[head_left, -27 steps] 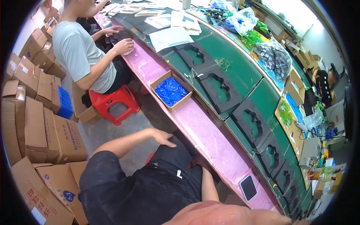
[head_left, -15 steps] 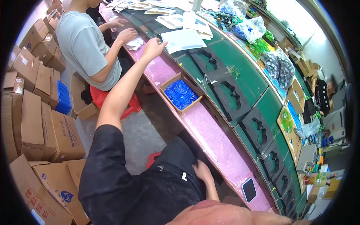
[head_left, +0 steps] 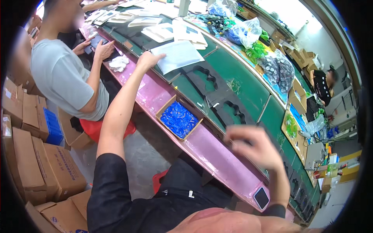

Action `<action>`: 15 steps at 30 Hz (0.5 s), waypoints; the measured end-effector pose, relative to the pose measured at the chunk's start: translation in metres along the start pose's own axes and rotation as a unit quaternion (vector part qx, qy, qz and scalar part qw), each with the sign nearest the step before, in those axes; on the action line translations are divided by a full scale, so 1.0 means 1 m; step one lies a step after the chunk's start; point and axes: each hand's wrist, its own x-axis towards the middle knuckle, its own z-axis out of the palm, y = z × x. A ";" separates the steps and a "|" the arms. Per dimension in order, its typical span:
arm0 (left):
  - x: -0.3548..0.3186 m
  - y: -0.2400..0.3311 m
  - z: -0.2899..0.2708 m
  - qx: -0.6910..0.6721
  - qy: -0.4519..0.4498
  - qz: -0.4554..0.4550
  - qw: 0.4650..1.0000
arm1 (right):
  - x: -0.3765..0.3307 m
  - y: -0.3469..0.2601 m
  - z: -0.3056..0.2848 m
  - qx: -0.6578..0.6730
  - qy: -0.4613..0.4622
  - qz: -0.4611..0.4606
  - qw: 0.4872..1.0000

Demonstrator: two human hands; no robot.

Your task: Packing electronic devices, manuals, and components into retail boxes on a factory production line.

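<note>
the left grip (head_left: 148, 60) reaches forward over the tabletop (head_left: 243, 72), its fingers at the near-left edge of a white pouch (head_left: 178, 56); whether it is grasping that edge or only resting against it, i cannot tell. the pouch lies flat beside pale flat pieces (head_left: 157, 33) and in front of a black foam insert (head_left: 200, 83) with a wavy cut-out. the right grip (head_left: 256, 145) is blurred, its fingers bent, and appears in front of the tabletop's edge and the pink ledge (head_left: 217, 153); how far it is closed cannot be told.

on the ledge, between the two grips, sits an open cardboard box (head_left: 187, 136) full of small blue parts (head_left: 178, 119). farther right along it lies a device (head_left: 261, 198) with a dark screen and white frame.

as for writing, a brown carton (head_left: 64, 165) at left carries lines of dark printed characters, and another carton (head_left: 64, 213) below it shows a small round blue mark. a person across the room wears a black shirt (head_left: 321, 87) with pale lettering. near the left grip, a co-worker in a grey shirt (head_left: 64, 73) holds a dark grey object (head_left: 94, 44) in both hands.
</note>
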 end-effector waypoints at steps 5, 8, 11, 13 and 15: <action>-0.010 0.032 0.017 -0.036 -0.054 -0.028 0.998 | 0.173 0.123 -0.089 -0.181 0.189 -0.056 0.964; -0.029 0.056 0.023 -0.050 -0.065 -0.029 0.996 | 0.256 0.189 -0.122 -0.339 0.256 -0.006 0.905; -0.032 0.052 0.023 -0.012 -0.060 -0.052 0.997 | 0.328 0.225 -0.122 -0.379 0.264 -0.018 0.886; -0.036 0.042 0.028 -0.012 -0.022 -0.035 0.999 | 0.371 0.232 -0.120 -0.368 0.286 -0.019 0.885; -0.039 0.040 0.029 -0.011 -0.008 -0.051 0.999 | 0.410 0.235 -0.120 -0.334 0.304 -0.006 0.892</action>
